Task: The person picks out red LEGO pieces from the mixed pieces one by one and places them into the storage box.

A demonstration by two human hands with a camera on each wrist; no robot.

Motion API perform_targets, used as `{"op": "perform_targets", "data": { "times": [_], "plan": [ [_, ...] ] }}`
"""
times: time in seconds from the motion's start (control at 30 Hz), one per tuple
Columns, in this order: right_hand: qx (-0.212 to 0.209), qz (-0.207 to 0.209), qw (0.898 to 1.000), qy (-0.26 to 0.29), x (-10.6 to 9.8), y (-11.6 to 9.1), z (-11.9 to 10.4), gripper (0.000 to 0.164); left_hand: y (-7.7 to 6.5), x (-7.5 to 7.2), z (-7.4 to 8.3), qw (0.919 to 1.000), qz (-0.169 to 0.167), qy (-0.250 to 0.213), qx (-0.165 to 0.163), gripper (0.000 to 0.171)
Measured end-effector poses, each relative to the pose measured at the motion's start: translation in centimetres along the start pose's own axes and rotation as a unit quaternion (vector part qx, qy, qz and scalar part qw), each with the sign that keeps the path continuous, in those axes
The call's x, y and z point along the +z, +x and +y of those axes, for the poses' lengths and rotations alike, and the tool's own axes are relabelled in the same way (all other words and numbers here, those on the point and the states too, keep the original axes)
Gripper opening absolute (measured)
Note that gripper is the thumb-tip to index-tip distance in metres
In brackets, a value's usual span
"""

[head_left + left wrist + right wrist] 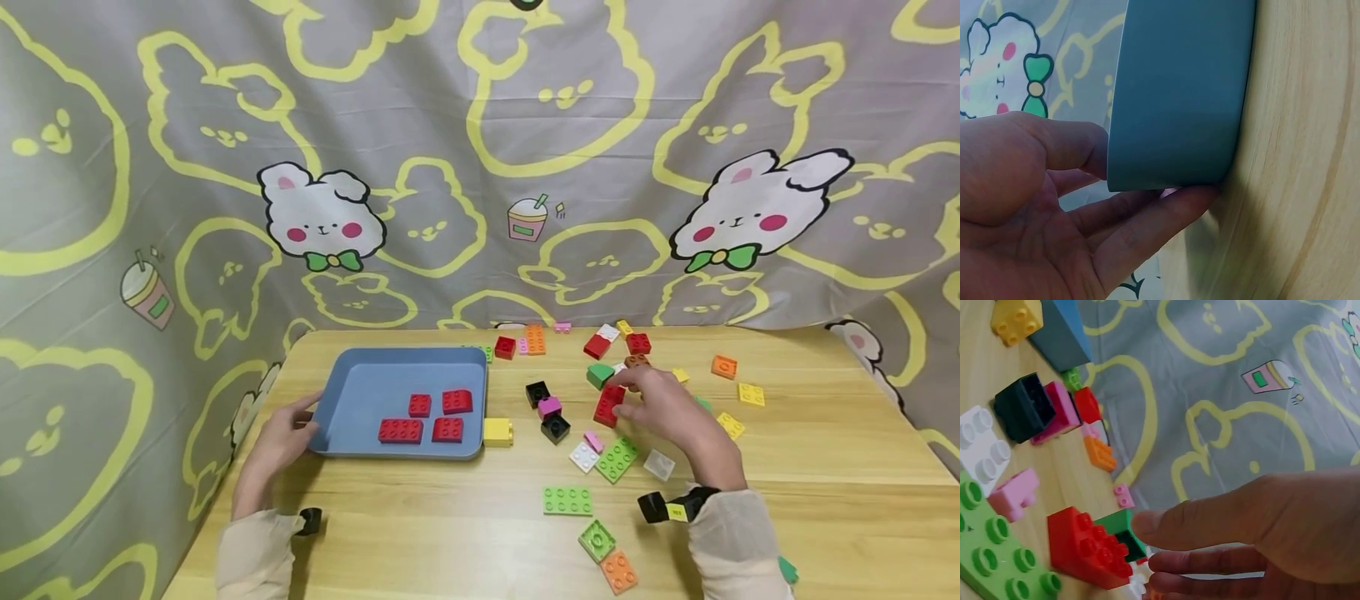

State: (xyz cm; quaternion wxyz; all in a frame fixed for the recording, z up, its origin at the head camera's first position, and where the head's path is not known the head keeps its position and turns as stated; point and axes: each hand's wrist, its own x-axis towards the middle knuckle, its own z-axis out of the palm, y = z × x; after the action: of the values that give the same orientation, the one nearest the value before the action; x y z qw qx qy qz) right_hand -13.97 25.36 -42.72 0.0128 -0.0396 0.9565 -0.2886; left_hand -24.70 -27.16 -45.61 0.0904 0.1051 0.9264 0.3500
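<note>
My left hand point(281, 437) is at the left end of a blue tray point(405, 357). In the left wrist view, the thumb hooks over the rim and the fingers lie against the tray's outer wall point(1179, 94). Red toy bricks lie in the tray, among them a long one point(401, 431) and a curved one point(457, 401). Over the loose bricks, my right hand point(667, 408) reaches beside a red brick point(609, 406). In the right wrist view, thumb and fingers are apart and grip nothing. A green block point(1124, 528) lies just behind that red brick point(1088, 550).
A yellow brick point(498, 432) stands against the tray's right side. Black bricks point(556, 428), a magenta brick point(550, 407) and green plates point(567, 501) lie mid-table. More red bricks point(505, 347) lie along the back, before a patterned curtain point(420, 200). Orange point(724, 367) and yellow pieces point(751, 394) lie at right.
</note>
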Motion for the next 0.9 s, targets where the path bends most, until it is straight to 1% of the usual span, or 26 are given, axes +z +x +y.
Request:
{"op": "perform_targets", "data": {
  "times": [0.1,0.27,0.5,0.73,0.9],
  "plan": [
    [0.006,-0.008,1.000,-0.005,0.5,0.1,0.2,0.037,0.0,0.1,-0.1,1.0000,0.000,0.000,0.000,0.053],
    [0.018,0.003,1.000,-0.020,1.1,0.4,0.6,0.040,-0.1,0.2,-0.1,1.0000,0.001,-0.004,-0.003,0.053],
    [0.003,0.007,1.000,-0.020,2.0,1.3,0.9,0.044,-0.1,0.2,0.0,1.0000,0.001,-0.005,-0.003,0.053],
    [0.018,0.002,1.000,-0.016,2.8,1.7,1.0,0.048,-0.2,0.3,0.1,0.9998,-0.004,-0.017,-0.011,0.053],
    [0.017,0.004,1.000,-0.022,3.1,1.8,1.1,0.053,-0.2,0.3,0.1,0.9997,-0.005,-0.021,-0.013,0.053]
  ]
}}
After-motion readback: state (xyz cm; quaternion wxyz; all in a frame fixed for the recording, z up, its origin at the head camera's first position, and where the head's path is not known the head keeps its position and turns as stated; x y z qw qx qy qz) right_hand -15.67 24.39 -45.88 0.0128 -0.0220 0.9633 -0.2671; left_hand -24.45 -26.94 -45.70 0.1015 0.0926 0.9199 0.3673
